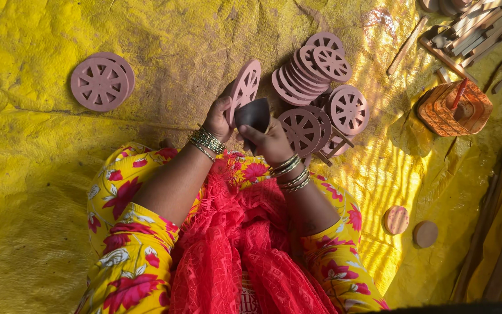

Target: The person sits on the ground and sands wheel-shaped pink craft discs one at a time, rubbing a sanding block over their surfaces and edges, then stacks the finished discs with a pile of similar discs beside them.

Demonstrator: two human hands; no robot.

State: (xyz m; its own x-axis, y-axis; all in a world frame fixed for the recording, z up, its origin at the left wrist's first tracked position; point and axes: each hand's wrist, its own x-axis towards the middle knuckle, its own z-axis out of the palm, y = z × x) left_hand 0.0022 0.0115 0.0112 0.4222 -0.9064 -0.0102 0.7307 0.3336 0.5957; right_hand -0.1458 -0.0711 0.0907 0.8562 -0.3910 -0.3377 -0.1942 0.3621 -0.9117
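My left hand (219, 116) holds a pink spoked wooden wheel (245, 87) upright by its rim. Pressed against the wheel's edge is a dark folded piece, probably sandpaper (253, 114), pinched in my right hand (271, 142). Both wrists wear several bangles. Just right of my hands lies a heap of the same pink wheels (315, 70), some overlapping, some leaning. Two more wheels, stacked, (100, 82) lie apart at the upper left on the yellow sheet (30, 174).
A woven orange basket (454, 107) with a stick in it stands at the right. Wooden sticks and slats (477, 26) pile at the top right. Two small round wooden discs (411, 227) lie at the lower right. My lap in yellow floral cloth and red net fills the bottom.
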